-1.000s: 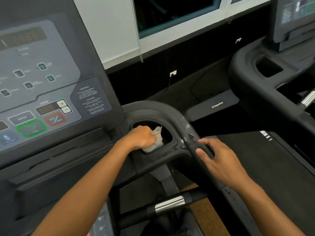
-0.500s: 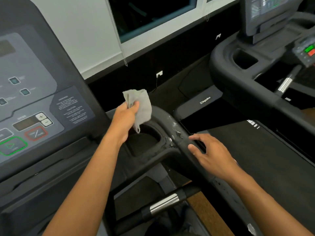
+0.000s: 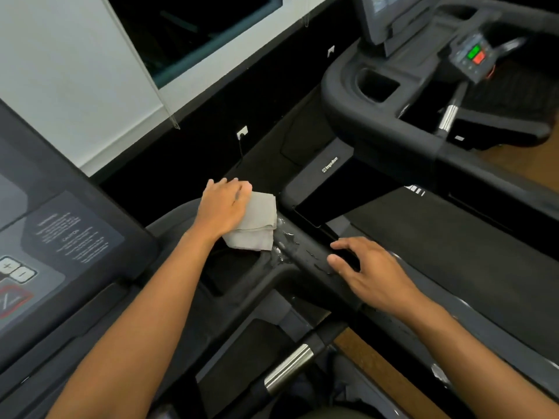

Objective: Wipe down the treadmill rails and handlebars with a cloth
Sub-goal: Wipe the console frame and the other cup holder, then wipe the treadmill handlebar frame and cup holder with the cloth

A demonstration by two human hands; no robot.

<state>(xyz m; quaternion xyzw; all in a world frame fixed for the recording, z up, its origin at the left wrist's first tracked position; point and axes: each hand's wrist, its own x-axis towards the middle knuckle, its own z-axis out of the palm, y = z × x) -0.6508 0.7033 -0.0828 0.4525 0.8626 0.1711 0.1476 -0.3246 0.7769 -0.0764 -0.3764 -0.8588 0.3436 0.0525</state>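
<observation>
My left grip [image 3: 223, 207] presses the folded grey cloth [image 3: 257, 228] flat on the curved corner of the treadmill rail [image 3: 307, 252], just above the cup holder [image 3: 233, 270]. My right grip [image 3: 373, 275] rests open-fingered on the rail, with water droplets [image 3: 286, 237] between it and the cloth.

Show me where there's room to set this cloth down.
The cup pocket, on the near side of the cloth, looks bare. The rail is crowded: left hand pressing the cloth, right hand resting beside, wet patch between.
</observation>
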